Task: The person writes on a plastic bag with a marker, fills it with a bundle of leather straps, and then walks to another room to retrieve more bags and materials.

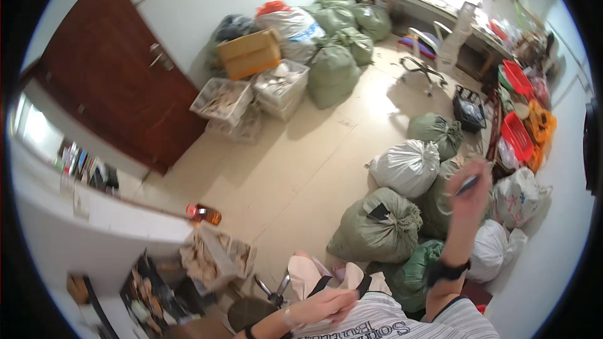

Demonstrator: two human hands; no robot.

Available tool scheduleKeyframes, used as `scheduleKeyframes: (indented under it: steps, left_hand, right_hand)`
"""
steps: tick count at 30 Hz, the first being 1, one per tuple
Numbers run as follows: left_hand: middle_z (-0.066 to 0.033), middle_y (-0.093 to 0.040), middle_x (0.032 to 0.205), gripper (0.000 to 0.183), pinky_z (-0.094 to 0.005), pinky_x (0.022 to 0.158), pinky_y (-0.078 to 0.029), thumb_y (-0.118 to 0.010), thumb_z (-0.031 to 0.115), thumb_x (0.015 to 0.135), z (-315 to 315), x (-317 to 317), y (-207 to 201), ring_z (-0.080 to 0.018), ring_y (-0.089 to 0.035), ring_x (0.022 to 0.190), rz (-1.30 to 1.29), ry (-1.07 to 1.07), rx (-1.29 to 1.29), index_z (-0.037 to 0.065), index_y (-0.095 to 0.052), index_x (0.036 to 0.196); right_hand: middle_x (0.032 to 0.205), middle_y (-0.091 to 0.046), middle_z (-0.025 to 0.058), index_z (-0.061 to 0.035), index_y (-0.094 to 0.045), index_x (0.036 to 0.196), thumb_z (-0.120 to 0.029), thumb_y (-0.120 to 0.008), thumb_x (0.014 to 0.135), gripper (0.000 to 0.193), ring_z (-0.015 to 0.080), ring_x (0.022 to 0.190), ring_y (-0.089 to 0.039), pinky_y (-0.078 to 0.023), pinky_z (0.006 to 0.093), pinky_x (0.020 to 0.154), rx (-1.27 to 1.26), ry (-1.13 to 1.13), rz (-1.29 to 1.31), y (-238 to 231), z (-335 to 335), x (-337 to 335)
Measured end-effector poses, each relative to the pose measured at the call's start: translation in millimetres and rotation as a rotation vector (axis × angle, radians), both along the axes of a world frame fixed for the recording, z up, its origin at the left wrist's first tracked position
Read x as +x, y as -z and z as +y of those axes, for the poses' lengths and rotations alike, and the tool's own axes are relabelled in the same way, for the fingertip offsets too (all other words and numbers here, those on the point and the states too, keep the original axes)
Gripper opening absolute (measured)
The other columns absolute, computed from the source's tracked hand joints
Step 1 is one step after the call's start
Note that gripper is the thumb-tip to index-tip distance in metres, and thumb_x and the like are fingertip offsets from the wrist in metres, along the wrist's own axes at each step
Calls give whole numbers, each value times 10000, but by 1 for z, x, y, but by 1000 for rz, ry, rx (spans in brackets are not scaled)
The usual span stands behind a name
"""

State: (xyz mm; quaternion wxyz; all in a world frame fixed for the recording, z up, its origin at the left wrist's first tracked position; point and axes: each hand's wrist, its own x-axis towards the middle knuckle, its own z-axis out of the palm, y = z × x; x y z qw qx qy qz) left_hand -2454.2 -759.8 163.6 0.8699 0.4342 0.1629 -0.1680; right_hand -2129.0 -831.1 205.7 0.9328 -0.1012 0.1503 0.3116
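Note:
My left hand [326, 307] is low over my lap, its fingers curled together. A short black strip [364, 285] shows at its fingertips, and I cannot make out whether the fingers hold it. Another black strip [320, 285] lies across the pale cloth [304, 274] on my lap. Raised out to the right, my right hand [474, 182] is closed around a small dark blue object [467, 184], blurred and too small to name. Behind that hand are stuffed sacks, a green one [379, 226] and a white one [409, 167] among them.
A crate of scraps [217, 260] stands at my left, with a bottle of amber liquid [205, 214] on the floor beyond it. Full sacks [333, 75], crates [221, 99] and a cardboard box [250, 53] line the far wall. Red baskets [517, 135] are at the right.

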Motion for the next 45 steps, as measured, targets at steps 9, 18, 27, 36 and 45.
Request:
scheduleKeyframes:
  steps: [9, 18, 27, 36, 45]
  left_hand:
    - [-25, -485, 610, 259, -266, 528, -426, -402, 246, 1012, 372, 10, 125, -114, -482, 550, 416, -889, 994, 64, -460, 838]
    - [-92, -547, 670, 189, -340, 595, -420, -553, 179, 928, 586, 426, 61, -228, -544, 642, -43, -247, 1481, 11, -536, 843]
    - [-171, -580, 709, 252, -465, 640, -456, -656, 261, 821, 665, 708, 130, -371, -579, 692, -352, 306, 1738, 50, -542, 745]
    - [-224, -623, 762, 255, -517, 669, -464, -609, 291, 858, 869, 896, 165, -431, -594, 757, 216, 1, 1748, 38, -583, 843]
    - [-172, -629, 790, 140, -469, 667, -447, -576, 188, 881, 1058, 1255, 96, -374, -599, 744, 23, 1, 1903, 57, -565, 831]
  right_hand:
    - [509, -379, -75, -184, -468, 658, -258, -611, 887, 280, 33, 355, -280, -202, 215, 316, -754, 211, -190, 95, 106, 176]
    - [639, -527, -16, -101, -560, 729, -220, -634, 874, 202, 66, 479, -432, -321, 212, 444, -701, 196, -288, 69, 341, 311]
    - [562, -509, -22, -84, -574, 655, -249, -614, 884, 286, 47, 447, -431, -314, 207, 415, -1056, 201, -460, 80, 467, 569]
    - [660, -579, -35, -52, -678, 831, -296, -630, 899, 257, 37, 597, -492, -396, 209, 545, -1176, -296, -775, 63, 661, 846]
    - [646, -550, -53, -41, -683, 817, -278, -641, 889, 251, 39, 602, -455, -374, 230, 551, -1520, -179, -761, 38, 761, 1109]
